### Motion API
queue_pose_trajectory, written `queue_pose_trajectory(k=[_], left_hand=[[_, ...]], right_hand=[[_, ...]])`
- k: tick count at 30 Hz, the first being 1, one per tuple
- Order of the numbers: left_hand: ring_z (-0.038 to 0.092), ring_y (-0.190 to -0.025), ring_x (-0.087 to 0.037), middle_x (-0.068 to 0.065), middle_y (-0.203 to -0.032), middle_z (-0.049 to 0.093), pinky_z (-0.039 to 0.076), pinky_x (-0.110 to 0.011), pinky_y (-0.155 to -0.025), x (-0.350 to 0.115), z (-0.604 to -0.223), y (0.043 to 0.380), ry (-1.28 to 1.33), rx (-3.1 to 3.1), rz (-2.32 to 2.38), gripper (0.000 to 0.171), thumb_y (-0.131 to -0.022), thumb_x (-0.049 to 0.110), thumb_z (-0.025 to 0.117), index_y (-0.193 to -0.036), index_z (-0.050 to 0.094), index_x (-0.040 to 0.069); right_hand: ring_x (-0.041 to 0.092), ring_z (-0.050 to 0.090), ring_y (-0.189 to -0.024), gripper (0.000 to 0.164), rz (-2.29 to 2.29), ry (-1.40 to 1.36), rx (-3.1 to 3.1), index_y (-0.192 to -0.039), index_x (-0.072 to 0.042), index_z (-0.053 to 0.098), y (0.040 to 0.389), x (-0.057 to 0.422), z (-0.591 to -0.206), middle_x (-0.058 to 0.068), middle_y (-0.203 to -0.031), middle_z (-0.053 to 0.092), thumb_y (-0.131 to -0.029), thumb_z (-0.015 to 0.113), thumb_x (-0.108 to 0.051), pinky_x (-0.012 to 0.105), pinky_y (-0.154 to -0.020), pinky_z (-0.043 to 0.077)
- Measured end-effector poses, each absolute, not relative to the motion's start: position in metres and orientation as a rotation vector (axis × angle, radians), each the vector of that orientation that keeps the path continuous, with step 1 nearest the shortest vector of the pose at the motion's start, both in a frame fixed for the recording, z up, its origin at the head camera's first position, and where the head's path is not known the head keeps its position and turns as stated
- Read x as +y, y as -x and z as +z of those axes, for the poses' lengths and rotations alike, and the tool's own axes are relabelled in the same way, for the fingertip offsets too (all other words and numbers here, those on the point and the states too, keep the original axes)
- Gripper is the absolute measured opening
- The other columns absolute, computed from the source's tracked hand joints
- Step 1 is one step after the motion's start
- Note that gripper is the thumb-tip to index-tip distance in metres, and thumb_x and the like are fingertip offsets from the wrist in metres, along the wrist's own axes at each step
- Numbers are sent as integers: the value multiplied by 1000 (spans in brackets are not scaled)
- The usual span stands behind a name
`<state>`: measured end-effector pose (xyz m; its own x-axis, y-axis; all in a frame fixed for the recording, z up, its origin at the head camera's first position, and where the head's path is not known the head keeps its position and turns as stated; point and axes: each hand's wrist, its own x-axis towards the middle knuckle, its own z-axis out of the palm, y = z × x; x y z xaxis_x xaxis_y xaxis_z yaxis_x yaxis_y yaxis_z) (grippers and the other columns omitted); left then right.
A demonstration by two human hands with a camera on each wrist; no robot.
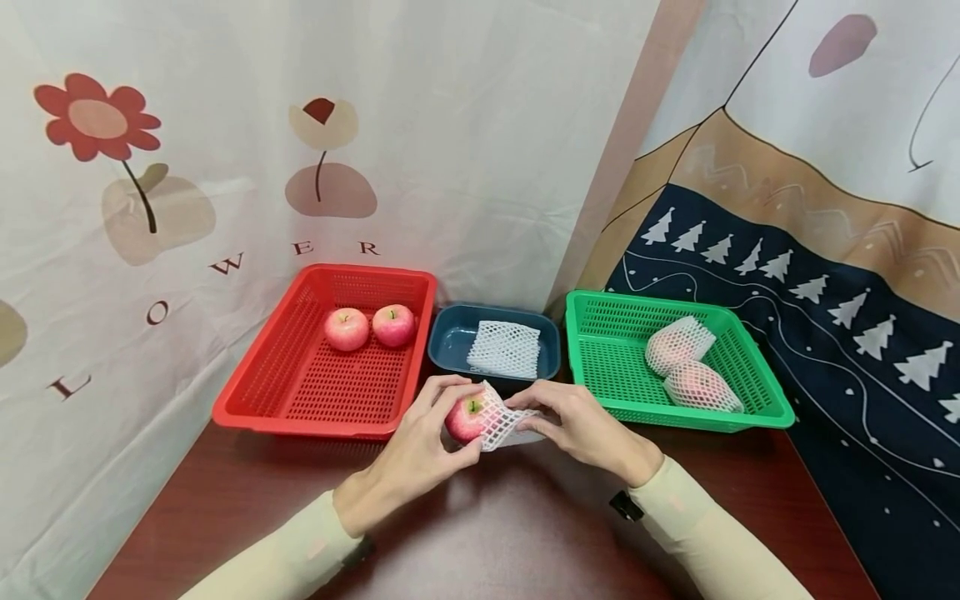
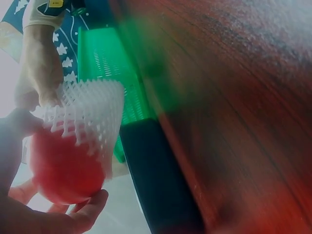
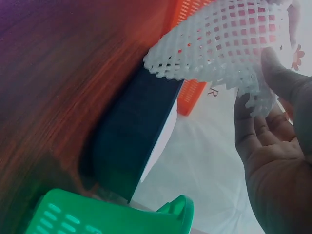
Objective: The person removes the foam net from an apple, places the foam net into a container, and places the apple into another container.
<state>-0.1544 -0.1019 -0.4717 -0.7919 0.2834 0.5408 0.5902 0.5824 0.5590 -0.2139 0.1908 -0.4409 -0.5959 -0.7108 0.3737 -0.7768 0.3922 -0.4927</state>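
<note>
My left hand (image 1: 427, 442) grips a red apple (image 1: 462, 420) by its left side, thumb below and fingers above. A white foam net sleeve (image 1: 495, 419) covers the apple's right part, its mesh stretched over the skin while the stem end stays bare. The sleeve's loose right end is pinched between the thumb and fingers of my right hand (image 1: 581, 423). In the left wrist view the net (image 2: 90, 109) reaches partway over the apple (image 2: 68, 163). From the right wrist, red shows through the mesh (image 3: 229, 44).
A red basket (image 1: 262, 375) at left holds two bare apples (image 1: 347, 329). The dark blue tray (image 1: 450, 333) in the middle contains flat foam nets (image 1: 506, 348). At right, a green basket (image 1: 607, 358) has two net-covered apples (image 1: 701, 387). Printed curtains (image 1: 480, 150) hang behind the table (image 1: 517, 533).
</note>
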Motion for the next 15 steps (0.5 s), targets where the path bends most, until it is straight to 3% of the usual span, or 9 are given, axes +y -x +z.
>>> queue_pose_trajectory(k=[15], left_hand=[[71, -143, -25, -10, -156, 69, 66, -44, -114, -108, -469, 153, 727, -2418, -1017, 66, -91, 26, 97, -151, 72, 16]], right_hand=[[9, 72, -99, 19, 829, -1233, -2640, -123, -15, 85, 214, 195, -436, -2, -116, 83, -105, 86, -9, 29, -84, 66]])
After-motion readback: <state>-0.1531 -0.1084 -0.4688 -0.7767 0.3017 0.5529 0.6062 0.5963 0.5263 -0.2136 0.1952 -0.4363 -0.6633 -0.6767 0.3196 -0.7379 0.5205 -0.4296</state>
